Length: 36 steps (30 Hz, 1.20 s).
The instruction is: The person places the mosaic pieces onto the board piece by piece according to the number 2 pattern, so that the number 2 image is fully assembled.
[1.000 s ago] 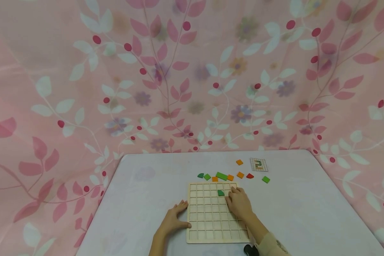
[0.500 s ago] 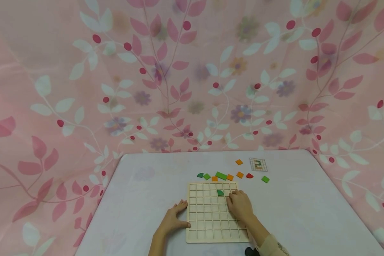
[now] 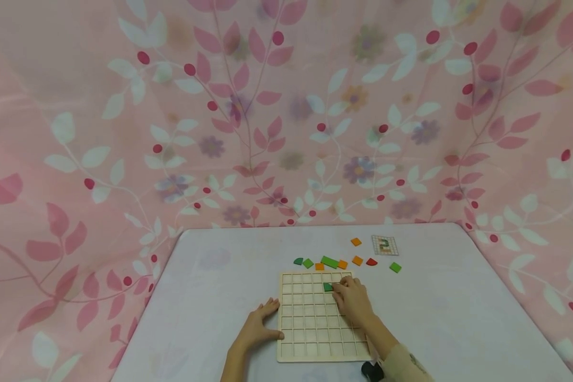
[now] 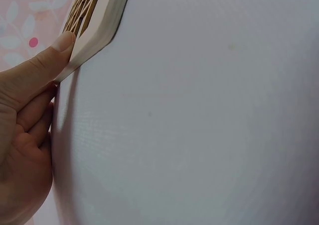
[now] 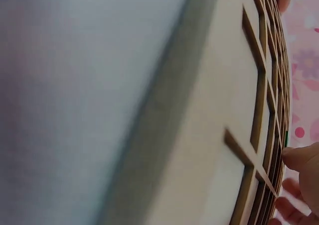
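Note:
A square wooden grid board (image 3: 305, 321) lies on the white table. My left hand (image 3: 255, 331) rests along its left side, fingers stretched against the edge and thumb on the rim; the left wrist view shows that thumb (image 4: 47, 60) on top of the border. Over the upper right cells is my right hand (image 3: 355, 302), fingers loosely bent. Its thumb tip is right at a dark green quarter-round piece (image 3: 328, 287) in the second row, partly covered by the hand. In the right wrist view, thumb (image 5: 299, 158) and fingers stand apart with nothing visible between them.
Behind the board lie several pieces: a green rectangle (image 3: 330, 261), orange squares (image 3: 357, 260), a red quarter-round (image 3: 371, 262) and a green square (image 3: 395, 267). A small pattern card (image 3: 384, 245) sits at the back right. A black object (image 3: 372, 371) is near my right sleeve.
My right hand has drawn back slightly, then shifted left and forward to the dark green piece, covering part of it. My left hand stays at the board's edge.

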Each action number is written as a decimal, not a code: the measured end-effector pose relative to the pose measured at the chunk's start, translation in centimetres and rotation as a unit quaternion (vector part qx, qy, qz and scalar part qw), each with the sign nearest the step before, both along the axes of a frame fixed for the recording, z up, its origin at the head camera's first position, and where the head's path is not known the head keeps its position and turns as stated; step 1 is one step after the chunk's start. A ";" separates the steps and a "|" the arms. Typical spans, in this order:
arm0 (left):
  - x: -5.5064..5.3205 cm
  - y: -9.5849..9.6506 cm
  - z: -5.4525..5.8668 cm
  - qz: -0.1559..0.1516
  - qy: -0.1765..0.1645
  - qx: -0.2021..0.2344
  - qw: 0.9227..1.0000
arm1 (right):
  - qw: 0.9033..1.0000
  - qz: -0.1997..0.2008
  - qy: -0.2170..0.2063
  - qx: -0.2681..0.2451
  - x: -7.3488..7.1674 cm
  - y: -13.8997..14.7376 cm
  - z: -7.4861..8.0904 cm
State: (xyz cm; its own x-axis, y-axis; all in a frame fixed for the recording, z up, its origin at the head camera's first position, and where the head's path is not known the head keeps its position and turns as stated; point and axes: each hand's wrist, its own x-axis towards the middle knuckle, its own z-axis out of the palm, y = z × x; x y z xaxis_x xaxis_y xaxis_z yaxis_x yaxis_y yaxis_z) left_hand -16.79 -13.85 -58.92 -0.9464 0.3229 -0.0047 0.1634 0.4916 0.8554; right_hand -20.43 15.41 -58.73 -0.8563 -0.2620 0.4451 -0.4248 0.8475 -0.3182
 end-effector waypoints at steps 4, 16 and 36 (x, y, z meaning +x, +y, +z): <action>0.0 0.0 0.0 0.000 0.004 -0.001 1.000 | 0.999 0.034 -0.002 0.008 -1.0 -0.3 0.0; 0.0 0.0 -0.1 0.000 0.006 -0.001 1.000 | 0.991 0.057 -0.084 -0.084 -2.6 -0.6 -0.5; 0.0 0.0 0.1 -0.002 0.011 -0.004 1.000 | 0.990 0.063 -0.076 -0.101 -2.2 -1.0 -0.3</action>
